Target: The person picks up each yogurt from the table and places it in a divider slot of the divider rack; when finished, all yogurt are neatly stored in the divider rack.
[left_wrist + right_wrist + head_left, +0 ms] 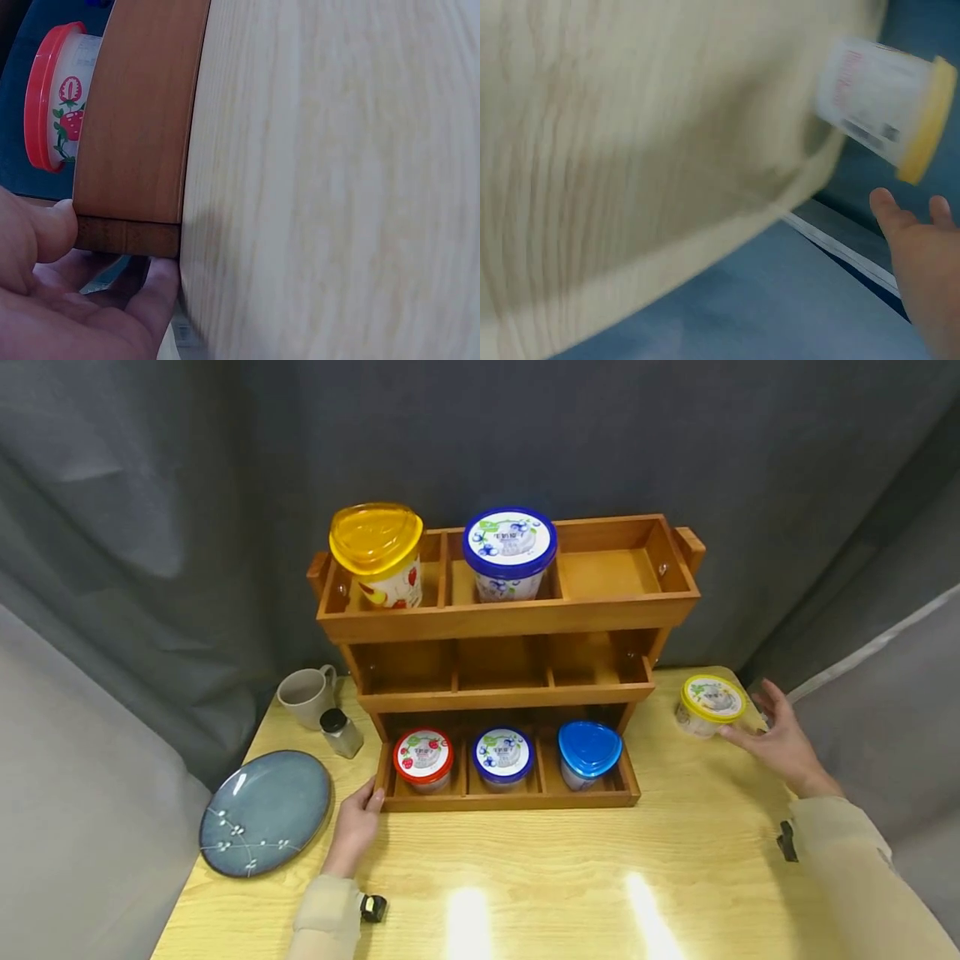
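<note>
My left hand (354, 827) holds the front left corner of the bottom tier of a wooden three-tier rack (510, 804). In the left wrist view its thumb (56, 229) presses one side of that corner and the fingers lie round the other. At the table's right side stands a yellow-lidded tub (707, 706). My right hand (783, 747) is beside it with fingers spread; the right wrist view shows a gap between hand and tub. On the bottom tier sit a red-lidded tub (424, 762), a blue-lidded tub (502, 757) and a cup with a bright blue lid (589, 753).
The top tier bears a cup with an orange-yellow lid (377, 552) and a larger blue-lidded tub (510, 552). To the rack's left are a mug (307, 695), a black-capped jar (341, 732) and a blue-grey plate (266, 810). Grey curtains (480, 435) hang behind the table.
</note>
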{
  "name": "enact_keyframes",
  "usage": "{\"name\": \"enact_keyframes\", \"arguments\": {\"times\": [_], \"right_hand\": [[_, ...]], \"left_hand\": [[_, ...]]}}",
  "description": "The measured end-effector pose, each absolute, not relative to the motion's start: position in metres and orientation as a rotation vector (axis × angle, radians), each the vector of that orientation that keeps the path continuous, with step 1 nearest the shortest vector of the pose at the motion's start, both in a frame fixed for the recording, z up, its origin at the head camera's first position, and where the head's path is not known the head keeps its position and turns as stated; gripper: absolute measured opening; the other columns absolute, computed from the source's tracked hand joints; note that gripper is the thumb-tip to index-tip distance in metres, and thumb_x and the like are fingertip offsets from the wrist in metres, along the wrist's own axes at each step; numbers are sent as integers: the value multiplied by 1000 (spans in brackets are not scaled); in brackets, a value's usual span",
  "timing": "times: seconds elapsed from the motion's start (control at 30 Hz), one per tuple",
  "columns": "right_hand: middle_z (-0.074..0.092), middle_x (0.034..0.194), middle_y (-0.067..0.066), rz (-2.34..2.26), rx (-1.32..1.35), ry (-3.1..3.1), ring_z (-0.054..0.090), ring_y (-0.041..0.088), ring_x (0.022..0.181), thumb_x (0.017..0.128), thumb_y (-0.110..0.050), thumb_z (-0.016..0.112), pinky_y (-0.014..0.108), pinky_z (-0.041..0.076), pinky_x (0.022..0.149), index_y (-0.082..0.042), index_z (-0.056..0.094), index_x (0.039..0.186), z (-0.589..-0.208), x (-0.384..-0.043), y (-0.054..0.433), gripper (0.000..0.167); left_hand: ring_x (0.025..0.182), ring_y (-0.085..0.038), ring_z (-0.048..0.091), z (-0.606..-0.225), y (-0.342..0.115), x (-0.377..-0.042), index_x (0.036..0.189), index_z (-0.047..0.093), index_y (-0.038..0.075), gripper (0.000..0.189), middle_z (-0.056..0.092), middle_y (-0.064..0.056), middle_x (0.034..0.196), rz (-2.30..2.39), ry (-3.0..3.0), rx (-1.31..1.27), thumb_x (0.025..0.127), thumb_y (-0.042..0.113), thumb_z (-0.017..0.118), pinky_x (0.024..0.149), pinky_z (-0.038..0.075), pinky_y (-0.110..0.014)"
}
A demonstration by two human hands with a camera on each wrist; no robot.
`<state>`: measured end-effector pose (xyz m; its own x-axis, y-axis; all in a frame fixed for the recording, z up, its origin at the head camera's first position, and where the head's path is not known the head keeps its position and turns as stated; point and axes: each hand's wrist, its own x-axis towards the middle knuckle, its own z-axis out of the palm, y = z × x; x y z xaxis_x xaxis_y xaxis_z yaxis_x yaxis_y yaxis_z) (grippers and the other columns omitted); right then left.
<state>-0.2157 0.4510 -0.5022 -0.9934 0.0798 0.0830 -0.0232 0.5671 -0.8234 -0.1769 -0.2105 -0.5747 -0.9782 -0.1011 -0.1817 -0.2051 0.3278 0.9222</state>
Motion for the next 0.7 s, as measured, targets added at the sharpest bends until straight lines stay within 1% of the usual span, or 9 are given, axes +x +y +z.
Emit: {"name": "enact_keyframes", "arguments": {"times": [0.03,0.07,0.1,0.13,0.27,0.4,0.5,0.6,0.7], "right_hand": [[-2,161,27,1426,-40,-2691,5,43,146,94,-22,72,36,34,111,-20,-16,158,-507,-219,451,108],[-5,161,27,1437,-34,-2694,2,44,147,93,-21,72,48,31,113,-20,-18,157,-511,-222,451,111],[-6,161,27,1450,-29,-2688,-1,44,147,93,-20,73,59,26,112,-19,-21,156,-514,-225,451,113],[-9,161,27,1466,-32,-2686,-4,44,146,92,-20,73,67,19,109,-19,-24,155,-518,-228,452,115],[-13,159,29,1525,-102,-2675,-8,47,145,92,-22,73,69,18,108,-26,-33,150,-526,-236,454,121],[-14,158,30,1599,-143,-2653,-8,50,144,93,-24,72,67,13,110,-28,-36,148,-533,-241,457,121],[-14,158,31,1642,-149,-2640,-7,49,144,94,-24,71,63,10,113,-28,-35,149,-537,-246,459,119],[-16,159,30,1691,-161,-2615,-7,47,145,95,-23,70,58,10,115,-28,-34,149,-540,-250,460,118],[-18,159,28,1744,-189,-2576,-8,42,146,94,-21,70,52,8,118,-29,-35,149,-546,-255,463,119]], "left_hand": [[136,-39,40,-575,-211,-177,151,36,-2,49,42,-25,148,1746,2482,-286,107,16,47,110,35,-50],[136,-39,40,-575,-211,-176,151,35,-3,49,42,-25,148,1749,2477,-289,107,16,47,110,35,-50],[136,-39,39,-575,-212,-176,151,34,-4,50,41,-26,149,1751,2474,-283,107,16,46,110,34,-50],[137,-39,38,-576,-212,-177,151,34,-4,50,40,-26,149,1753,2468,-284,107,16,46,111,34,-50],[138,-40,36,-575,-212,-176,151,33,-5,51,38,-27,150,1760,2458,-284,107,17,46,112,32,-50],[136,-40,39,-575,-213,-175,152,34,-3,51,40,-26,149,1737,2472,-298,107,18,47,111,33,-51],[136,-40,39,-575,-214,-174,152,34,-1,51,41,-25,149,1720,2473,-300,107,20,47,110,34,-52],[136,-40,38,-574,-214,-174,153,33,1,52,41,-25,149,1714,2463,-288,107,21,47,110,33,-53],[136,-40,39,-574,-213,-175,153,33,-1,52,42,-26,148,1718,2463,-281,107,20,47,110,34,-53]]}}
